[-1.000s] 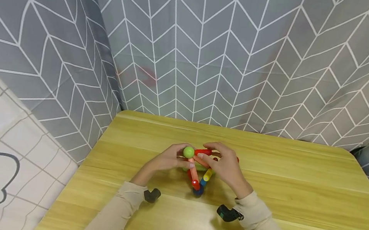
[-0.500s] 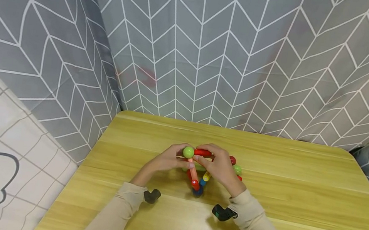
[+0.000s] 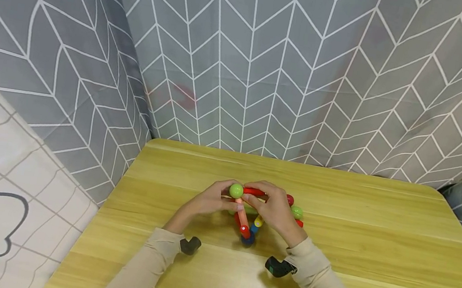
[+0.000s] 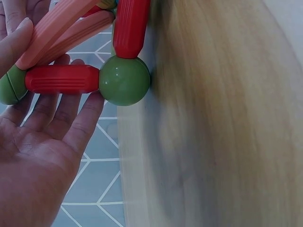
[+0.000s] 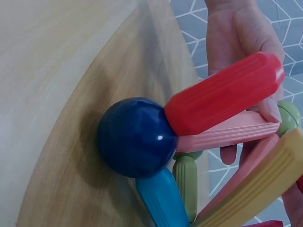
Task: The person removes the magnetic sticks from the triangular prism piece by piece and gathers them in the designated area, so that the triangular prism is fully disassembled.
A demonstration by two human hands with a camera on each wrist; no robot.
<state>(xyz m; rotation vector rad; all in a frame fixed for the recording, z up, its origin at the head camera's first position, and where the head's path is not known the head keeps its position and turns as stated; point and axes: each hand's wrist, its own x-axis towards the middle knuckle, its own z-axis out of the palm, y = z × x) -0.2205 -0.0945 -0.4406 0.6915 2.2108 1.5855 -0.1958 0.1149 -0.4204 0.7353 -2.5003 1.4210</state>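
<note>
In the head view both hands hold a rod-and-ball building toy over the table. A green ball (image 3: 236, 191) tops it; a salmon rod (image 3: 241, 212) slopes down from there. My left hand (image 3: 211, 199) grips its left side, thumb on a salmon rod (image 4: 56, 29) and fingers behind a red rod (image 4: 62, 79) that meets another green ball (image 4: 124, 80). From the right, my right hand (image 3: 274, 209) pinches the toy close to the top ball, its fingers partly hidden. A dark blue ball (image 5: 136, 137) joins red, pink and light blue rods; a yellow rod (image 5: 258, 182) crosses nearby.
Behind the right hand a dark red ball (image 3: 290, 200), a green ball (image 3: 297, 212) and a red rod (image 3: 300, 223) show. The wooden table (image 3: 377, 231) ends at a grey patterned curtain (image 3: 267, 71). Black wrist devices (image 3: 190, 245) sit at both cuffs.
My right hand has moved left toward the top green ball, uncovering a green ball and a red rod on the right. The left hand has stayed in place.
</note>
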